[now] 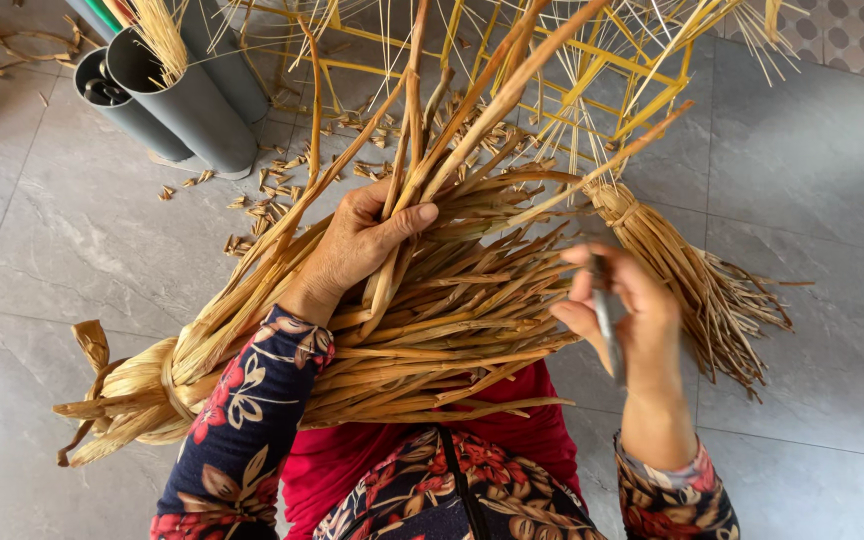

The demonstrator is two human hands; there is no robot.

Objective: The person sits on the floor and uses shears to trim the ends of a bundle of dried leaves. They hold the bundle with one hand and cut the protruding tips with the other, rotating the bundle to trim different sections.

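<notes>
Under the left hand lies a thick bundle of dried reed strips, spread across the lap and tied at its far left end with a knotted band. That left hand is closed around a few long strips, thumb pressed over them, lifting them up and away from the rest. Over to the right, the right hand is curled shut around a slim grey metal tool, blurred, probably a small blade or scissors, I can't tell which. Just beyond the right hand sits a second tied bundle on the grey tiled floor. Ahead of both hands stands a yellow stick frame, and off beyond the left hand lean grey plastic pipes, with short reed offcuts scattered beside them.

The risk here, as I read it: the tool is close to the left-hand fingers, so a slip could nick them. The stiff strips could also spring loose from a light grip, or crack if bent too sharply.
</notes>
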